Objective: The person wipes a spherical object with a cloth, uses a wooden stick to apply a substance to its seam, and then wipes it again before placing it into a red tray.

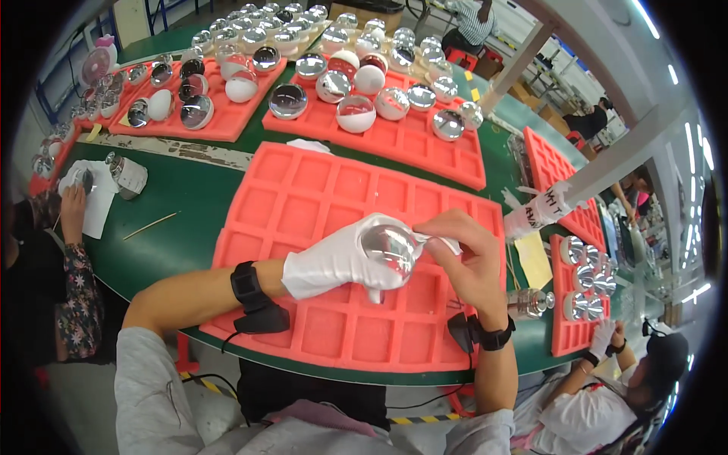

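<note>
In a white glove, my left hand [326,262] cups a clear, shiny glass ball [391,256], its fingers closed around the left side and underneath. My bare right hand [472,258] pinches a small white cloth [452,245] between thumb and fingers at the ball's right edge. Both hands are above a red foam tray [292,216] with square compartments; those that show hold no balls. Whether the cloth presses on the glass or only lies beside it, I cannot tell.
Red trays of clear, silvery and white balls [356,114] stand behind. A glass bottle [526,303] is right of my tray; another bottle [129,176] and a thin stick [152,225] lie left. A post [538,212] rises at right. Co-workers sit on both sides.
</note>
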`<action>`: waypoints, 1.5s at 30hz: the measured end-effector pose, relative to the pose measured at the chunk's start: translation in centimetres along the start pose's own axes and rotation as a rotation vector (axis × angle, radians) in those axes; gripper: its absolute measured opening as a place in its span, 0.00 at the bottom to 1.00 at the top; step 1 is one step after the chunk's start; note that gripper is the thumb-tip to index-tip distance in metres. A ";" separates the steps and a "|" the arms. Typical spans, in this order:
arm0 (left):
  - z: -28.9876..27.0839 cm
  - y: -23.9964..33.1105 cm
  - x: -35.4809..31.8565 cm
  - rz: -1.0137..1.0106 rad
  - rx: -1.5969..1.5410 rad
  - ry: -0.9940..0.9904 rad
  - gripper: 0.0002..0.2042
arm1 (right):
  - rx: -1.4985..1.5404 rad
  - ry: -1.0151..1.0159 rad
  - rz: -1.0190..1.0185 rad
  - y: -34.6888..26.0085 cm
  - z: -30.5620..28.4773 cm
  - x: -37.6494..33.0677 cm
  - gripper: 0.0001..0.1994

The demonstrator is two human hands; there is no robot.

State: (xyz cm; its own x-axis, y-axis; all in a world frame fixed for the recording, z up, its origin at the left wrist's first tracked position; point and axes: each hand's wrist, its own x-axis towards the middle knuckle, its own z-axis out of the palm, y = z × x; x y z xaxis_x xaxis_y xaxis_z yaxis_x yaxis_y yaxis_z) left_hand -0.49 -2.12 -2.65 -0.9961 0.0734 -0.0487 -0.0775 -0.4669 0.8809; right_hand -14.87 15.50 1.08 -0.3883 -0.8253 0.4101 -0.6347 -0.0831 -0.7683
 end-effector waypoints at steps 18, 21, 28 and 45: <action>-0.3 -1.6 0.8 0.194 1.004 -0.172 0.24 | 0.048 -0.196 -0.065 1.4 0.6 -1.9 0.11; 0.0 -1.9 0.6 0.208 1.061 -0.160 0.24 | 0.063 -0.167 -0.079 1.2 0.9 -2.2 0.09; 0.3 -1.8 0.5 0.182 1.054 -0.121 0.27 | 0.099 -0.263 -0.103 1.5 0.1 -2.0 0.11; -0.1 -2.9 1.2 0.334 1.144 -0.100 0.28 | -0.144 -0.171 -0.308 -0.2 2.4 -3.1 0.10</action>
State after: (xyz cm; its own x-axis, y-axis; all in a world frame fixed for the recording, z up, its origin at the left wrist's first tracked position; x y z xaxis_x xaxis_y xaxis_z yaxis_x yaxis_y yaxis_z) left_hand -1.48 -0.76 -5.30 -0.9482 0.1897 0.2547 0.3176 0.5754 0.7537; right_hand -11.93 16.75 -1.23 -0.0548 -0.8561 0.5139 -0.7968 -0.2727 -0.5393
